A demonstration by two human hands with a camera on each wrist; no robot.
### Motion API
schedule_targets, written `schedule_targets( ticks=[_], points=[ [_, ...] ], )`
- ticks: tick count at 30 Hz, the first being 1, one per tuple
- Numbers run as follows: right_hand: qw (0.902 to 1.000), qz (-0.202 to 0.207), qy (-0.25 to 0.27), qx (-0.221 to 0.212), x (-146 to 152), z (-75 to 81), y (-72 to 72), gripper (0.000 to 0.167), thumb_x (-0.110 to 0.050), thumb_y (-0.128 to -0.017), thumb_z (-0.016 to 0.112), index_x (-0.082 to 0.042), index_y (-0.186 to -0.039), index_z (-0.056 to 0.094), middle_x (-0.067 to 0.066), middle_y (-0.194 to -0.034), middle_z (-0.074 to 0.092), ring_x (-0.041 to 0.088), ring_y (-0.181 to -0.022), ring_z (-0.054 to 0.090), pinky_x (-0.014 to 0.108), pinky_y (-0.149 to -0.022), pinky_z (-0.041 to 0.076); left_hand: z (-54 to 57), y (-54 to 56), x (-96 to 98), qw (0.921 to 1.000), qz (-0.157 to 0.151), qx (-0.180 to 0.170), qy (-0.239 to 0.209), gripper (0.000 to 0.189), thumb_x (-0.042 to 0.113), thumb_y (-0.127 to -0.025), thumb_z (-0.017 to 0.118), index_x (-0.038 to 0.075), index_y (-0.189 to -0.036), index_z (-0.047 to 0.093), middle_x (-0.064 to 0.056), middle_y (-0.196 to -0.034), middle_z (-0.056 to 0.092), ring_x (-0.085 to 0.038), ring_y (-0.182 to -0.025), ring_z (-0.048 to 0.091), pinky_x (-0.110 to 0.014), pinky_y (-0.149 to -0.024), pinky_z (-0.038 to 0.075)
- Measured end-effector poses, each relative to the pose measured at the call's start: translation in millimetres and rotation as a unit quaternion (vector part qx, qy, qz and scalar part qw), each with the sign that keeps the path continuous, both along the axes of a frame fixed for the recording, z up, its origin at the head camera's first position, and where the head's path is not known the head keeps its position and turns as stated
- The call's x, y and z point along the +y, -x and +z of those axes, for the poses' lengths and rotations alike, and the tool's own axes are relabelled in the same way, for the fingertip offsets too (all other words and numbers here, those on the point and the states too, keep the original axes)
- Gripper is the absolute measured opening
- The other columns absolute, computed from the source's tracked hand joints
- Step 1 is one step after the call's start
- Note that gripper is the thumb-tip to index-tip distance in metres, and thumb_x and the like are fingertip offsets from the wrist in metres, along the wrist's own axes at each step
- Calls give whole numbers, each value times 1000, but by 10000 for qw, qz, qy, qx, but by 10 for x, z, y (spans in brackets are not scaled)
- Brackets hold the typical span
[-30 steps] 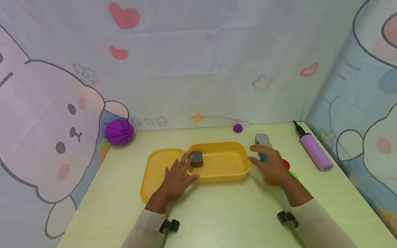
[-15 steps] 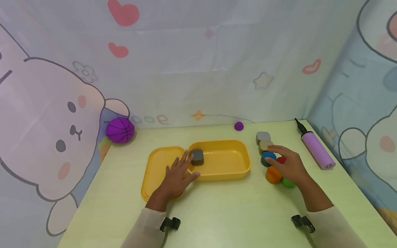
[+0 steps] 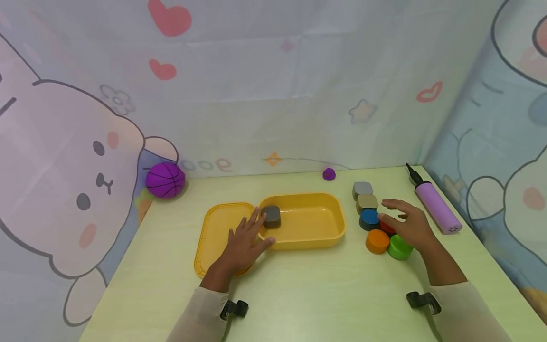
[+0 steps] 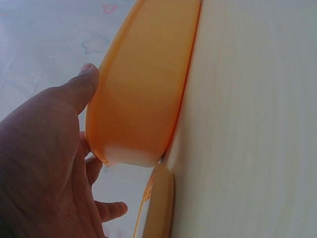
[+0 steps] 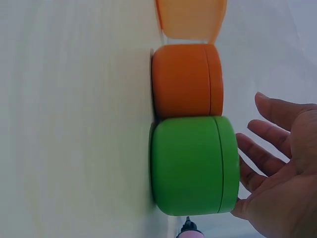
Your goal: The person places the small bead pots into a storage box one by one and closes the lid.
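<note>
With its fingers spread, my left hand (image 3: 242,245) rests at the left end of the yellow container (image 3: 305,244). In the left wrist view, the thumb touches the container's rim (image 4: 106,64). A dark grey rounded block (image 3: 271,217) lies inside, close to those fingertips. Over the red block (image 3: 388,223) hovers my right hand (image 3: 411,224), its thumb and fingers apart; it partly hides that block. A blue block (image 3: 369,220), an orange block (image 3: 377,241) and a green block (image 3: 400,247) stand around the red one. The right wrist view shows the hand (image 5: 282,163) behind the green block (image 5: 193,166).
A yellow lid (image 3: 215,237) lies left of the container, partly under my left hand. Beige (image 3: 367,203) and light grey (image 3: 362,190) blocks stand behind the blue one. A purple pump (image 3: 437,207) lies at right, a purple ball (image 3: 165,180) back left, a small purple piece (image 3: 329,174) at the back.
My right hand has moved right, from beside the container, past the blue block to the red one, uncovering the blue, orange and green blocks. The left hand stays in place.
</note>
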State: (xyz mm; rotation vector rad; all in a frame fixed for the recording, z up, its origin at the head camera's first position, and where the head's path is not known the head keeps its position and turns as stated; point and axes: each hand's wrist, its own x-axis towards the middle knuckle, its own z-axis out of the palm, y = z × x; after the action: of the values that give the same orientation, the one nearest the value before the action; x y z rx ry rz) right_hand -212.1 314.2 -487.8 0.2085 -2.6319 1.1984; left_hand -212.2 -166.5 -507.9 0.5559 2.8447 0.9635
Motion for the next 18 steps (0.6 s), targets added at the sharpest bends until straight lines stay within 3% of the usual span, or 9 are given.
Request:
schedule_targets(
  ticks=[2, 3, 8, 18],
  points=[
    [9998, -9, 51, -170, 18, -6, 48, 48, -26, -110, 71, 1, -148, 64, 29, -151, 64, 44, -135, 59, 63, -106, 53, 11, -6, 4, 10000, -7, -30, -7, 81, 65, -110, 53, 34, -176, 19, 13, -185, 0, -45, -172, 7, -88, -124, 0],
    [9997, -27, 56, -243, 27, -11, 71, 49, -27, -110, 70, 2, -149, 64, 29, -152, 63, 47, -135, 58, 66, -107, 52, 12, -7, 5, 10000, -6, -32, 11, 81, 65, -110, 53, 34, -176, 19, 13, -185, 0, -45, -172, 7, -88, -124, 0],
    [9990, -18, -14, -454, 74, -37, 208, 50, -27, -109, 71, 3, -149, 63, 31, -154, 61, 50, -135, 58, 72, -110, 50, 7, -6, 5, 10000, 1, -21, 60, 81, 64, -110, 53, 33, -177, 19, 12, -185, 0, -46, -172, 7, -88, -124, 0],
    [9905, 232, -515, -1253, 182, 25, 504, 60, -34, -111, 68, 4, -156, 55, 38, -157, 54, 59, -142, 53, 70, -112, 52, 20, -8, -2, 10000, -14, -33, 36, 81, 65, -110, 53, 34, -176, 19, 13, -185, -1, -46, -172, 8, -88, -125, 0]
  ],
)
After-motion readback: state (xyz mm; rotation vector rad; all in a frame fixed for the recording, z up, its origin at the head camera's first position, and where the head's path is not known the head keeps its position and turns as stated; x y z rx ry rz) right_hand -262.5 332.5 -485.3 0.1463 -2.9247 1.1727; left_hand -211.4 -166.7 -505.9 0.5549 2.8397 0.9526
